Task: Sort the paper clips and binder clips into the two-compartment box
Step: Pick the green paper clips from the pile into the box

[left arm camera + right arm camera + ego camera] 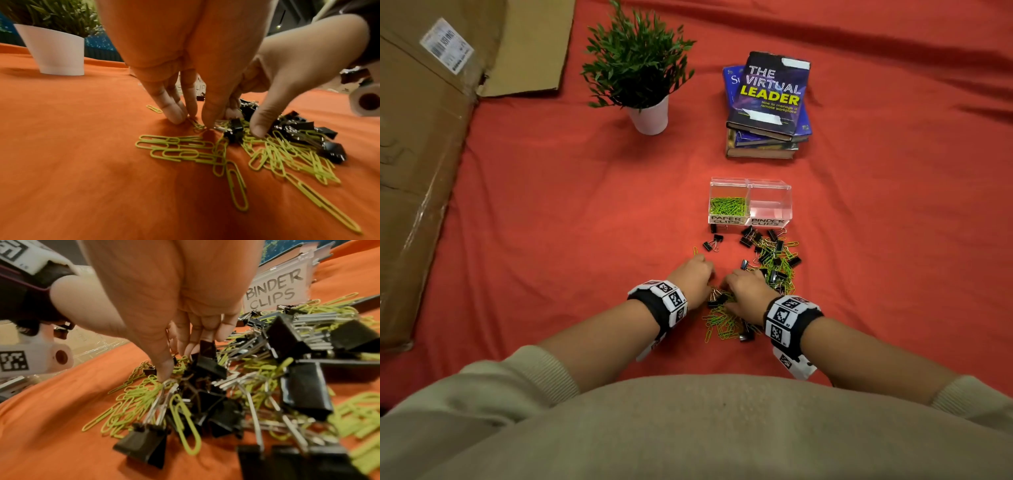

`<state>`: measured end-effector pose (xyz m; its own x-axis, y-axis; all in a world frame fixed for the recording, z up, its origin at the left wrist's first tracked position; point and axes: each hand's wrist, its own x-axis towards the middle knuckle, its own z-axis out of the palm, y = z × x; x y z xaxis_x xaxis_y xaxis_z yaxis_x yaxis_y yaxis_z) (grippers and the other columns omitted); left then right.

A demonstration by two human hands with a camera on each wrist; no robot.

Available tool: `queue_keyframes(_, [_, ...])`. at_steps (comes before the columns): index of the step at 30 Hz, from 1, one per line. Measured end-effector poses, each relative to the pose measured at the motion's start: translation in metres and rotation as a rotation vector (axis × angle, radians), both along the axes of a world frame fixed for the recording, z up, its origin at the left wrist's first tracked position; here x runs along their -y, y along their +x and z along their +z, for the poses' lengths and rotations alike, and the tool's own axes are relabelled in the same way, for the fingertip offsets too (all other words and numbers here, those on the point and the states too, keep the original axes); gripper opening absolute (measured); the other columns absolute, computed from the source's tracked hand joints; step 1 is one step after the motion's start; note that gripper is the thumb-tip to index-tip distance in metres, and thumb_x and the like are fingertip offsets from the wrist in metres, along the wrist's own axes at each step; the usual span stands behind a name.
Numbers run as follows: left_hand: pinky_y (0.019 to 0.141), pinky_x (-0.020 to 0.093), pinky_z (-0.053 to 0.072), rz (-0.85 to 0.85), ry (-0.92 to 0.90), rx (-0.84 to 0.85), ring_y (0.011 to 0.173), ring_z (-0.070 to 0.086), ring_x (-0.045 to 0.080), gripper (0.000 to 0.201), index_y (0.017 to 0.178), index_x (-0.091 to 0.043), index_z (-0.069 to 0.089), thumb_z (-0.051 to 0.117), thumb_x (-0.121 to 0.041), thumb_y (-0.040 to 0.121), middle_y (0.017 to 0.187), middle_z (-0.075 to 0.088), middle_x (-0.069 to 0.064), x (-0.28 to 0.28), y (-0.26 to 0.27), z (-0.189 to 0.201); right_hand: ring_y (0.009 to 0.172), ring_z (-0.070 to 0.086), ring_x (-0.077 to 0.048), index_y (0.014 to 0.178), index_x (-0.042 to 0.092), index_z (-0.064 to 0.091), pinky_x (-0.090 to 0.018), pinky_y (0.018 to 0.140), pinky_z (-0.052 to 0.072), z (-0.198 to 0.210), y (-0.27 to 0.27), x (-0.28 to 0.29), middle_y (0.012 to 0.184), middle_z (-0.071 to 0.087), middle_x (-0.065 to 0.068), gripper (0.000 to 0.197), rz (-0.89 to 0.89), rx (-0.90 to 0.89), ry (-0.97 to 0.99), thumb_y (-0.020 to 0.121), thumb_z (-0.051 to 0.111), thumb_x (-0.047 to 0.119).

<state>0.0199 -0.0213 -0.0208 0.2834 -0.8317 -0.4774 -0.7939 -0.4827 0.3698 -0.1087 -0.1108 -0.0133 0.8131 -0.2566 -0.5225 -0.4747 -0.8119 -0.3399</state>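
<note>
Hands [693, 279] [748, 291] among clips [180, 149] (lying every way), fingers [174, 112] pinching, contents unclear

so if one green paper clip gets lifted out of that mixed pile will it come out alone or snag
Likely it snags: the green paper clips lie looped through each other and through the wire handles of the black binder clips, so neighbours may trail along. Each looks thin and light, lying flat on the red cloth, so the fingers probably need to pinch or slide one up.
</note>
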Motion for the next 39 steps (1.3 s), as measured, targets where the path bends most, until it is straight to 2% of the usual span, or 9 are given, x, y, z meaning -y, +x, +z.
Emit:
queue_keyframes(11, [0.080, 0.044, 0.050, -0.163, -0.015, 0.157, 0.102, 0.058, 0.034, 0.019, 0.105, -0.005, 0.054, 0.049, -0.006, 0.087, 0.109, 0.057, 0.013, -0.005, -0.011, 0.004, 0.098, 0.057, -0.030, 0.098, 0.006, 0.063, -0.036, 0.091, 0.040, 0.008, 0.003, 0.005, 0.102, 0.063, -0.012, 0.020, -0.031, -0.034, 0.024, 0.084, 0.055, 0.018])
queue_keyframes(17, [0.082, 0.042, 0.047, -0.051, -0.038, 0.159, 0.104, 0.058, 0.034, 0.023, 0.109, -0.007, 0.053, 0.053, -0.013, 0.087, 0.112, 0.060, 0.013, -0.006, -0.011, 0.005, 0.066, 0.059, -0.016, 0.086, 0.011, 0.070, -0.020, 0.057, 0.045, 0.020, 0.007, 0.024, 0.079, 0.066, -0.005, 0.008, -0.323, 0.059, 0.268, 0.080, 0.065, 0.012])
queue_keyframes(21, [0.085, 0.038, 0.047, 0.277, -0.112, -0.019, 0.101, 0.059, 0.031, 0.024, 0.110, -0.008, 0.056, 0.050, -0.010, 0.087, 0.110, 0.062, 0.013, -0.006, -0.001, 0.002, 0.050, 0.056, -0.002, 0.086, 0.010, 0.071, -0.014, 0.044, 0.042, 0.034, 0.014, 0.045, 0.077, 0.070, -0.003, 0.005, -0.495, 0.088, 0.425, 0.081, 0.069, 0.013])
queue_keyframes(23, [0.087, 0.037, 0.047, 0.475, -0.181, -0.073, 0.101, 0.059, 0.030, 0.026, 0.113, -0.007, 0.056, 0.049, -0.007, 0.088, 0.110, 0.062, 0.013, -0.002, 0.007, 0.002, 0.051, 0.059, -0.004, 0.087, 0.006, 0.070, -0.017, 0.048, 0.050, 0.041, 0.020, 0.056, 0.080, 0.072, -0.008, 0.007, -0.561, 0.106, 0.496, 0.082, 0.069, 0.010])
queue_keyframes(26, [0.090, 0.036, 0.048, 0.662, -0.237, -0.075, 0.105, 0.059, 0.029, 0.028, 0.115, -0.007, 0.056, 0.046, -0.005, 0.089, 0.114, 0.062, 0.013, 0.009, 0.019, 0.002, 0.064, 0.064, -0.015, 0.085, 0.003, 0.070, -0.041, 0.076, 0.057, 0.051, 0.035, 0.075, 0.083, 0.073, -0.012, 0.010, -0.640, 0.179, 0.541, 0.079, 0.071, 0.011])
queue_keyframes(28, [0.091, 0.036, 0.047, 0.702, -0.210, -0.073, 0.108, 0.058, 0.031, 0.028, 0.115, -0.006, 0.056, 0.045, -0.004, 0.089, 0.116, 0.061, 0.014, 0.017, 0.026, 0.002, 0.064, 0.064, -0.015, 0.083, 0.006, 0.070, -0.038, 0.073, 0.056, 0.057, 0.048, 0.086, 0.080, 0.073, -0.010, 0.010, -0.652, 0.215, 0.516, 0.080, 0.071, 0.015])
queue_keyframes(30, [0.091, 0.038, 0.047, 0.672, -0.144, -0.063, 0.110, 0.056, 0.033, 0.027, 0.115, -0.006, 0.056, 0.047, -0.004, 0.089, 0.118, 0.059, 0.016, 0.023, 0.031, 0.000, 0.063, 0.063, -0.013, 0.082, 0.007, 0.070, -0.028, 0.066, 0.055, 0.065, 0.063, 0.096, 0.079, 0.072, -0.008, 0.007, -0.663, 0.252, 0.498, 0.080, 0.070, 0.014])
queue_keyframes(35, [0.089, 0.043, 0.048, 0.495, -0.065, 0.018, 0.106, 0.056, 0.036, 0.025, 0.115, -0.004, 0.052, 0.048, -0.013, 0.091, 0.118, 0.054, 0.017, 0.024, 0.028, -0.007, 0.061, 0.060, -0.014, 0.089, 0.003, 0.069, -0.024, 0.057, 0.050, 0.065, 0.094, 0.113, 0.080, 0.070, -0.011, 0.012, -0.637, 0.275, 0.287, 0.083, 0.067, 0.014])
queue_keyframes(39, [0.093, 0.043, 0.047, 0.390, -0.055, 0.075, 0.110, 0.054, 0.034, 0.034, 0.117, -0.004, 0.051, 0.059, -0.023, 0.090, 0.120, 0.051, 0.016, 0.022, 0.026, -0.007, 0.079, 0.064, -0.021, 0.100, 0.005, 0.068, -0.032, 0.070, 0.056, 0.059, 0.100, 0.109, 0.096, 0.070, -0.013, 0.018, -0.541, 0.245, 0.124, 0.085, 0.065, 0.013])
